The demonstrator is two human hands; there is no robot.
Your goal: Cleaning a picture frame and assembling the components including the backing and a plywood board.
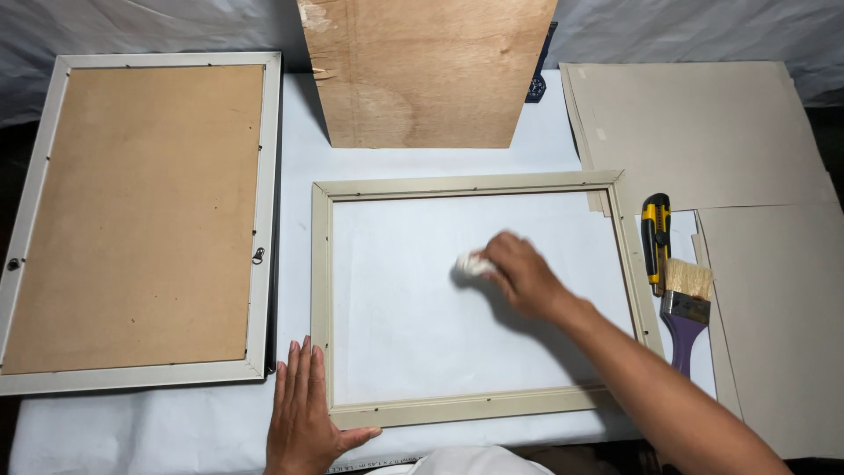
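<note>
From the head camera, the right hand [525, 275] pinches a small white wad of cloth [473, 264] against the clear pane inside the pale beige wooden picture frame [321, 290], mid-table near the front edge. Wiping looks underway; how much remains, I cannot tell. The left hand [303, 413] lies spread flat at the frame's near-left corner.

1. A picture-framing workbench is showing here: a table [176, 422] covered in white sheeting.
2. Frames [141, 220], a plywood board [422, 70] and grey card sheets [703, 132] are lying about.
3. A utility knife [655, 237] and brush [686, 308] are waiting alongside.
</note>
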